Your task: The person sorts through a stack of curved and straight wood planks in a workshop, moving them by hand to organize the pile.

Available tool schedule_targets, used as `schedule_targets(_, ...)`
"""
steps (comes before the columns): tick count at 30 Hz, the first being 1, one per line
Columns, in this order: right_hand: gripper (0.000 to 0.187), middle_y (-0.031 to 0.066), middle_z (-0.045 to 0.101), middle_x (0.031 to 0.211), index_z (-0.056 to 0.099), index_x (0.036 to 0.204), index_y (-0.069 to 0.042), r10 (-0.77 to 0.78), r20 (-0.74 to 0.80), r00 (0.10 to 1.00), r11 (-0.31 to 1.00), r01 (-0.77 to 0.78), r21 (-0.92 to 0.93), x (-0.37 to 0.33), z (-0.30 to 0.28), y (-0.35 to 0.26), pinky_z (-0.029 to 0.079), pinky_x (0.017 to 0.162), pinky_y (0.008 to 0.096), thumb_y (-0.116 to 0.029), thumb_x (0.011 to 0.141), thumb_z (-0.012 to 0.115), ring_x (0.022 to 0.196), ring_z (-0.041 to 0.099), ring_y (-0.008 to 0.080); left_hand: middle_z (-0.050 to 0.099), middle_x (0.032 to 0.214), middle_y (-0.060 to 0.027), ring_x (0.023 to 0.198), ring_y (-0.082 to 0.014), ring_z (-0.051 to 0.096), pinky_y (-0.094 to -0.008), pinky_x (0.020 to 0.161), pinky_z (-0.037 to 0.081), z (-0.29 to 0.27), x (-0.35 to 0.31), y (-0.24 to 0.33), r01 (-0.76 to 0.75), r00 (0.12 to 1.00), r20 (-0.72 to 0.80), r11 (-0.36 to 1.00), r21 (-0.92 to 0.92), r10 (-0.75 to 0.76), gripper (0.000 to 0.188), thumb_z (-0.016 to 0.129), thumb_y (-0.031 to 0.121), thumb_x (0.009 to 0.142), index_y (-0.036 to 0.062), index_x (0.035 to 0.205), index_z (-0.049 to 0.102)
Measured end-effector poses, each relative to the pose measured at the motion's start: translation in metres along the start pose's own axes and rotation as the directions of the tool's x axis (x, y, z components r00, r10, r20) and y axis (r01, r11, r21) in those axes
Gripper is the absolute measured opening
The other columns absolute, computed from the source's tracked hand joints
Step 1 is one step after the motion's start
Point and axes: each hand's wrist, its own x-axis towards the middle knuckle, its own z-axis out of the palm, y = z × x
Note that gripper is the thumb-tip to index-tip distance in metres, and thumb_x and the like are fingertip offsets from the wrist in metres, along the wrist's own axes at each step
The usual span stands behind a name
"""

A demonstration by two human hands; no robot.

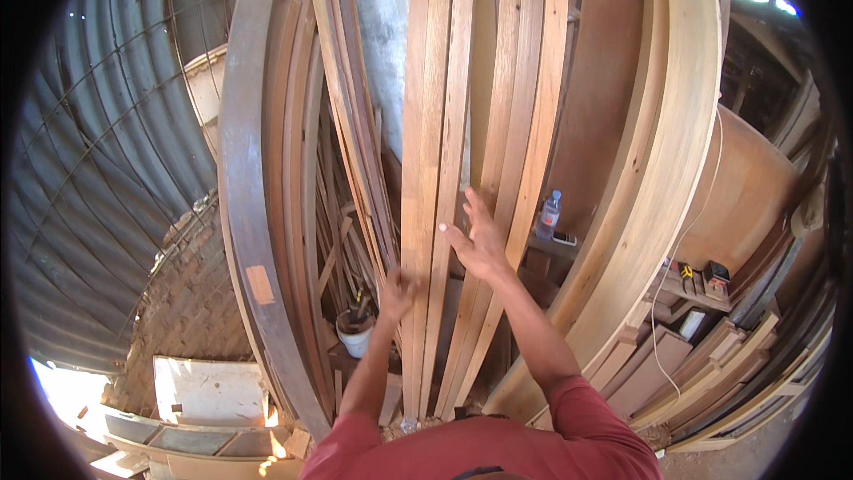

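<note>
Tall wooden planks [423, 151] stand upright in front of me, several side by side, with another upright group of planks [517, 116] just to their right. My left hand [399, 293] is low at the left edge of the first group. Its fingers look curled but are blurred, so I cannot make out whether they grip the wood. In front of the gap between the two groups is my right hand [478, 238], with fingers stretched and thumb apart, holding nothing. Whether its fingertips touch the planks does not show.
A dark wide board [244, 151] and thin strips [342, 98] lean on the left. A white bucket [354, 338] stands below them. Pale broad boards [662, 160] rise on the right. A water bottle [549, 215] sits on a ledge. Stacked offcuts [711, 351] lie lower right.
</note>
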Motion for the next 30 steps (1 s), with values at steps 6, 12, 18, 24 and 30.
schedule_targets(6, 0.096, 0.0307, 0.037, 0.153, 0.017, 0.152, 0.014, 0.203, -0.074, 0.976, 0.974, -0.194, 0.118, 0.066, 0.071, 0.034, 0.036, 0.114, 0.0398, -0.04, 0.093, 0.069, 0.141, 0.041, 0.0371, 0.065, 0.125, -0.0232, 0.122, -0.0379, 0.06, -0.0433, 0.103, 0.048, -0.001, -0.177, -0.11, 0.235, 0.934, 0.184, 0.915, 0.328, -0.306, 0.06, 0.071, 0.047, 0.088, 0.0026, 0.128, 0.063)
schedule_targets(12, 0.106, 0.0284, 0.042, 0.15, 0.01, 0.157, 0.004, 0.301, -0.113, 0.947, 0.921, -0.258, 0.291, 0.083, 0.07, 0.082, 0.037, 0.113, 0.0391, -0.046, 0.089, 0.073, 0.138, 0.045, 0.0344, 0.068, 0.124, -0.0198, 0.117, -0.0326, 0.064, -0.041, 0.102, 0.048, 0.013, -0.301, -0.157, 0.4, 0.785, 0.362, 0.858, 0.323, -0.503, 0.06, 0.069, 0.049, 0.088, 0.0035, 0.127, 0.066)
schedule_targets(18, 0.108, 0.0285, 0.041, 0.15, 0.013, 0.157, 0.003, 0.268, -0.068, 0.961, 0.91, -0.23, 0.345, 0.062, 0.072, 0.059, 0.035, 0.116, 0.0405, -0.045, 0.084, 0.077, 0.139, 0.043, 0.0368, 0.061, 0.134, -0.0208, 0.125, -0.0353, 0.058, -0.0432, 0.105, 0.046, -0.016, -0.312, -0.118, 0.654, 0.62, 0.364, 0.714, 0.249, -0.695, 0.067, 0.066, 0.054, 0.088, 0.0026, 0.13, 0.063)
schedule_targets(24, 0.122, 0.0328, 0.036, 0.146, 0.007, 0.158, 0.0, 0.226, -0.011, 0.974, 0.974, -0.226, -0.012, -0.01, 0.056, -0.028, 0.03, 0.116, 0.0507, -0.051, 0.076, 0.081, 0.137, 0.037, 0.0457, 0.05, 0.141, -0.0286, 0.129, -0.041, 0.053, -0.044, 0.106, 0.045, -0.02, -0.228, -0.064, 0.25, 0.949, 0.106, 0.915, 0.318, -0.296, 0.09, 0.078, 0.043, 0.082, -0.0068, 0.145, 0.038)
schedule_targets(30, 0.121, 0.0339, 0.025, 0.153, 0.005, 0.156, 0.007, 0.076, 0.135, 0.988, 0.991, -0.09, 0.097, -0.078, 0.023, -0.069, 0.023, 0.119, 0.0519, -0.054, 0.08, 0.077, 0.141, 0.03, 0.0462, 0.064, 0.125, -0.0222, 0.117, -0.0308, 0.063, -0.0386, 0.097, 0.051, -0.011, -0.139, 0.112, -0.067, 0.969, -0.24, 0.998, -0.017, 0.061, 0.066, 0.083, 0.013, 0.079, -0.0037, 0.135, 0.05)
